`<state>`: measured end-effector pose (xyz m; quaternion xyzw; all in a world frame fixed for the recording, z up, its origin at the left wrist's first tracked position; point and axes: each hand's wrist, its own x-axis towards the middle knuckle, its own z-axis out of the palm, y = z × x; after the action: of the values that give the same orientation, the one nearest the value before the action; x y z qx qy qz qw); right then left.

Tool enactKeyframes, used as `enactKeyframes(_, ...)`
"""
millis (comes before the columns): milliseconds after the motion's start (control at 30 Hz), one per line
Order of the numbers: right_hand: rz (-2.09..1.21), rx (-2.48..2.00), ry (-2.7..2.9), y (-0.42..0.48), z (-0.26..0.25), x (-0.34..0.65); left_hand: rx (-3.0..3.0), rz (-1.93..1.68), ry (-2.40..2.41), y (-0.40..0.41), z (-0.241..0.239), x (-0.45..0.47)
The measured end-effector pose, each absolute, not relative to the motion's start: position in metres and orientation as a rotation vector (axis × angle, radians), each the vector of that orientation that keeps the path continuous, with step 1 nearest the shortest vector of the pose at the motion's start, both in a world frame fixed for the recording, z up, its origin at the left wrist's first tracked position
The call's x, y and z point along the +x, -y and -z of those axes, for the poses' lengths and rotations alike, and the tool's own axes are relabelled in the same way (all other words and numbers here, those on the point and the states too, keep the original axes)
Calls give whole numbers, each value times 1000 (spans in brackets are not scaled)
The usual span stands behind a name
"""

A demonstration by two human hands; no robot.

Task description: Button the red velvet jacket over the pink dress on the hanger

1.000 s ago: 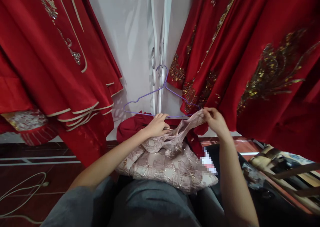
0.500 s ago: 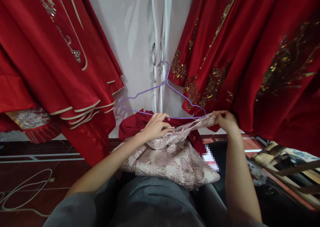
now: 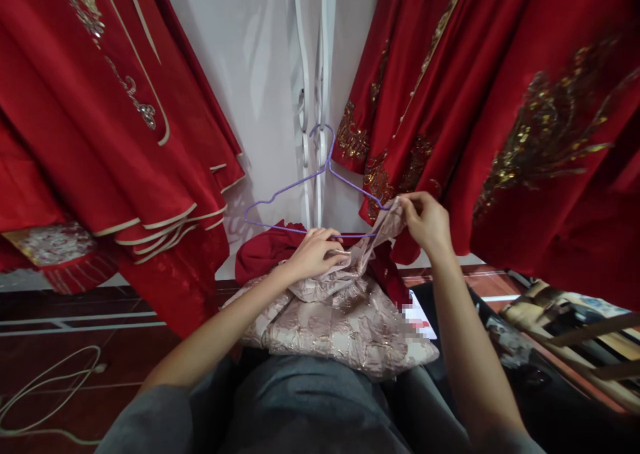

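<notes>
A pale pink brocade garment [image 3: 330, 327] with a raised metallic pattern lies bunched across my lap. Above it stands a purple clothes hanger [image 3: 300, 179], hook upward, its lower bar at my left hand [image 3: 320, 253]. That hand's fingers curl over the bar, with the thumb against the gathered fabric. My right hand [image 3: 427, 221] pinches an edge of the garment and holds it up at the hanger's right shoulder, whose tip the cloth covers. Behind the brocade, dark red cloth [image 3: 265, 251] lies in a heap.
Red gowns with beading [image 3: 165, 141] hang at left, and red gowns with gold embroidery [image 3: 525, 127] at right. Between them is a white panel with a slim white frame [image 3: 301, 81]. A pale cable [image 3: 50, 381] lies on the tiled floor. A partly blurred white card [image 3: 420, 317] is beside the brocade.
My right hand has moved left and up, bringing the garment's edge from beyond the hanger's right end over its shoulder. My left hand stays at the bar.
</notes>
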<state>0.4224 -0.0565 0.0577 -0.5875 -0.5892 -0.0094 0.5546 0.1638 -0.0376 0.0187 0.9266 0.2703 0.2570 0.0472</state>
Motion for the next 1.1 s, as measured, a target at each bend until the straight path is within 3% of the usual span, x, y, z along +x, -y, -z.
enactKeyframes(367, -67, -1234, 1607, 30, -52, 400, 2683, -956, -783, 29, -28, 153)
enactKeyframes(600, -68, -1145, 1578, 22, -53, 408, 2252, -1522, -1673, -2, -36, 74)
enactKeyframes(767, -82, -1116, 1569, 15, -53, 412, 1774, -1433, -2100, -18, 1, 24)
enactKeyframes(933, -95, -1148, 1563, 12, -51, 413, 1589, -1416, -1963, -36, 34, 9)
enactKeyframes(1100, -76, -1153, 1570, 13, -53, 414, 1638, -1634, -1766, -36, 30, 13)
